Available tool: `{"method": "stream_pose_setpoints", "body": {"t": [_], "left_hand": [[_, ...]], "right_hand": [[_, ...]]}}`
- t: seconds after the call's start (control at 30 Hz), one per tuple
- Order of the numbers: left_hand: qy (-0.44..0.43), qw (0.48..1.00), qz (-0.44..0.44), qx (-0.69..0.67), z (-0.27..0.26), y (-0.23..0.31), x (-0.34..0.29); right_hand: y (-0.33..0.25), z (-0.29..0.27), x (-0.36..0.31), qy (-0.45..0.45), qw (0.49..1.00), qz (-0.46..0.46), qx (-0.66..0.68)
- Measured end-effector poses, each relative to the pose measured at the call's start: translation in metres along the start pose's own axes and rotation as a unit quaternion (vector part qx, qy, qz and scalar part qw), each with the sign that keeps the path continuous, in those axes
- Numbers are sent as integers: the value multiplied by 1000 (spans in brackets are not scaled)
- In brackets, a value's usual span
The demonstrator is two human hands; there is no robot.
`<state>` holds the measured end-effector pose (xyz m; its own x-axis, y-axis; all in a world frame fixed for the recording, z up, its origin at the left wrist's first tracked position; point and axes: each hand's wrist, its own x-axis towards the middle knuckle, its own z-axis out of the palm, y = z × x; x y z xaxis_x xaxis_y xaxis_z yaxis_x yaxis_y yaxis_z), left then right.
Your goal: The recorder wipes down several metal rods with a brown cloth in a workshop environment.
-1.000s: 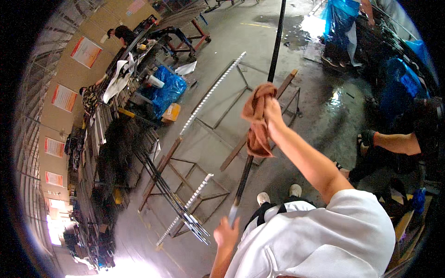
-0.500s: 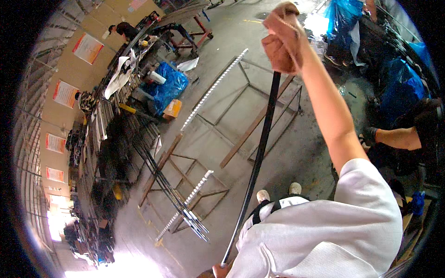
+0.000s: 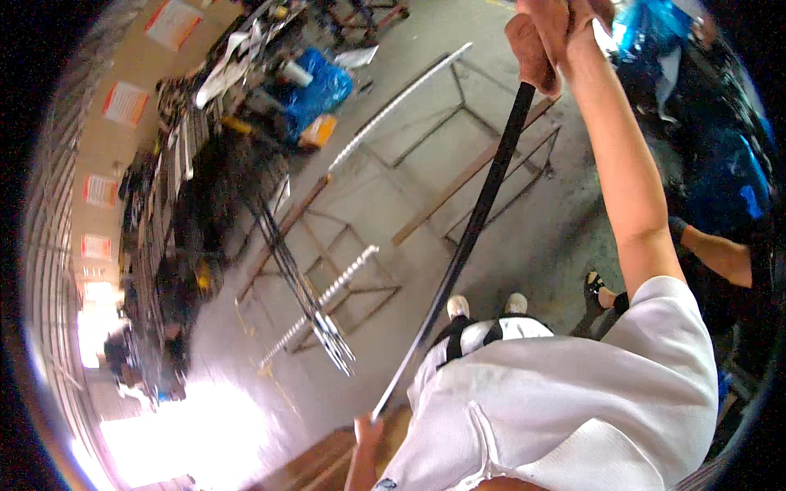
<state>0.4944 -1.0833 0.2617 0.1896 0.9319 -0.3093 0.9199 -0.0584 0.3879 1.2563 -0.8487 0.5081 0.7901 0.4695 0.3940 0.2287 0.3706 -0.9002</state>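
Observation:
A long black bar (image 3: 479,221) slants across my front, from the upper right down to the lower left, its lower part shining pale. At its upper end my right hand (image 3: 544,49), closed on the bar, is stretched far out; brown fabric covers it, a glove or a cloth, I cannot tell which. The bar's lower end meets my bare left hand (image 3: 367,430), whose fingers are closed round it beside my body. Beneath the bar stand the metal frame racks (image 3: 458,106), with white toothed strips (image 3: 401,106) along their tops.
Several thin dark rods (image 3: 286,262) rest across the nearer rack at the left. Beyond lie blue plastic sheeting (image 3: 323,94) and an orange box (image 3: 318,131). At the right, another person's arm (image 3: 720,254) and sandalled foot (image 3: 602,290) show. A brown board (image 3: 319,462) lies at the lower edge.
My right hand appears higher and further right, with the bar's upper end in it. My left hand shows more fully, higher in the picture. The whole view has shifted.

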Motion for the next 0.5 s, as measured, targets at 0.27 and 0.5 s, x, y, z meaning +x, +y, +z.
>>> {"method": "stream_pose_setpoints", "body": {"t": [0.27,0.5], "left_hand": [[-31,984,-85,-153,-43,252,137],[52,994,14,-95,-47,298,154]], "right_hand": [[23,98,-188,-137,970,-111,-171],[24,114,-233,-262,858,-216,-386]]}}
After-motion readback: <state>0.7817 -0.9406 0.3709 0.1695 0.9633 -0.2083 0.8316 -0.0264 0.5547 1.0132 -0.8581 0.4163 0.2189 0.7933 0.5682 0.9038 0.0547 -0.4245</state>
